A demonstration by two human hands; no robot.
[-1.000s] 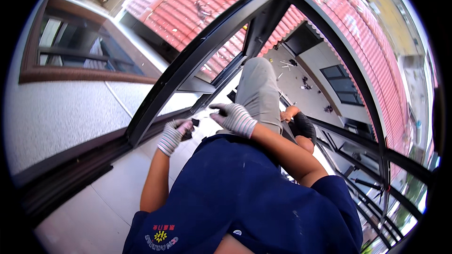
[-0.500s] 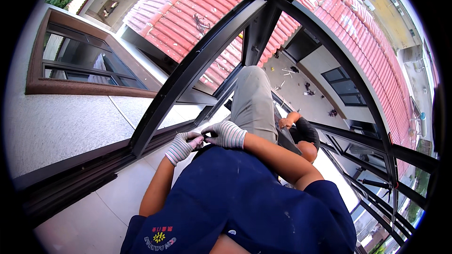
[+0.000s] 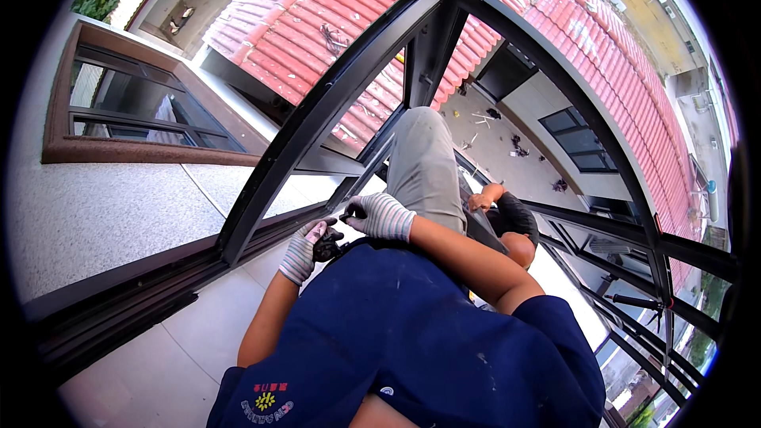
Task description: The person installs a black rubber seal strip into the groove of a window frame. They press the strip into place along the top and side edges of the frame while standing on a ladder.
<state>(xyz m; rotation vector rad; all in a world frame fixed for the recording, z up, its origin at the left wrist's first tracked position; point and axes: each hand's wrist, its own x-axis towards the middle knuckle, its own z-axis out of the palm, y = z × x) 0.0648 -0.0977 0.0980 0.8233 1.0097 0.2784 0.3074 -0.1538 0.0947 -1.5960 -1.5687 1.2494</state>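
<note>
Both my hands wear striped knit gloves and meet in front of my waist. My left hand (image 3: 304, 249) is closed, thumb up, around a dark, lumpy bunch (image 3: 326, 246) whose kind I cannot make out. Just to its right, my right hand (image 3: 382, 217) has its fingers curled in a pinch. A tiny black piece (image 3: 346, 216) shows at the right fingertips, too small to name. Left of the hands rises a dark metal window frame (image 3: 273, 147); neither hand touches it.
My raised knee (image 3: 424, 147) in grey trousers is beyond the hands. A co-worker's bent arm (image 3: 514, 218) is close on my right. Dark frame bars (image 3: 610, 131) curve around the right side. Red roofs (image 3: 317, 40) and a courtyard floor (image 3: 491, 143) lie below, outside.
My hands have parted slightly. The left has turned, bringing the dark bunch into sight, and the right has lifted a little away from it.
</note>
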